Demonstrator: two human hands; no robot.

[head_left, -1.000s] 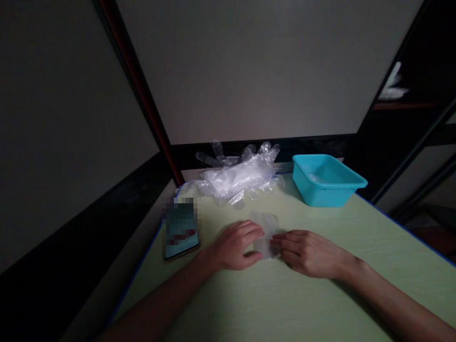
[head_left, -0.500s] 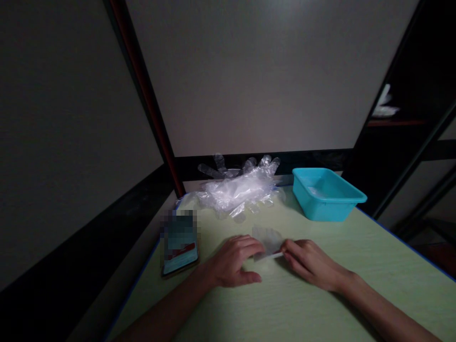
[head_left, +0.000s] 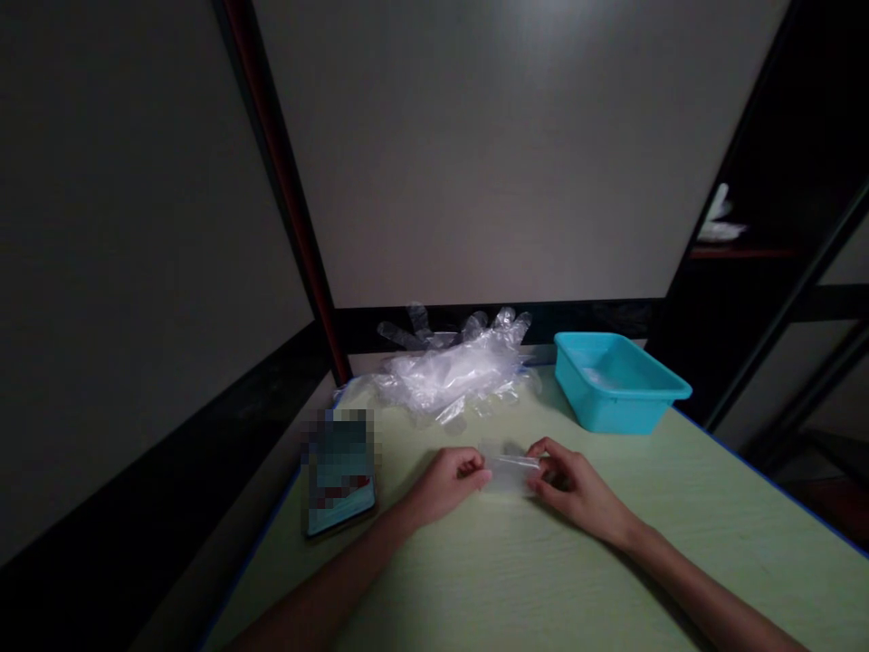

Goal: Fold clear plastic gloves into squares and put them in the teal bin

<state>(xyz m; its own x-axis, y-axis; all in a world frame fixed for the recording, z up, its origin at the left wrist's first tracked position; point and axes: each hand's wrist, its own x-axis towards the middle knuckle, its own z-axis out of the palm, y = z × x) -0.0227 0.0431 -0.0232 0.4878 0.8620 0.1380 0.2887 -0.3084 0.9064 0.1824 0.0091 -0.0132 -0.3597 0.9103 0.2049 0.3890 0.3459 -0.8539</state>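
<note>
A small piece of folded clear plastic film (head_left: 509, 473) lies low over the table between my two hands. My left hand (head_left: 452, 482) pinches its left end, with thumb and forefinger together and the other fingers curled. At the right end, my right hand (head_left: 574, 489) has thumb and fingers bent around the edge of the film. The film looks as thin and clear as the disposable plastic gloves (head_left: 454, 376) heaped behind it. No fingers of a glove can be made out in the folded piece.
A turquoise plastic basin (head_left: 621, 412) stands at the back right of the pale green table (head_left: 516, 580). To the left lies a phone (head_left: 343, 512), its screen partly blurred out. A wall panel (head_left: 489, 181) rises right behind the table.
The film was spread out more and now forms a narrower folded strip. My left hand has gone from spread fingers to a pinch. My right hand's fingers have loosened slightly.
</note>
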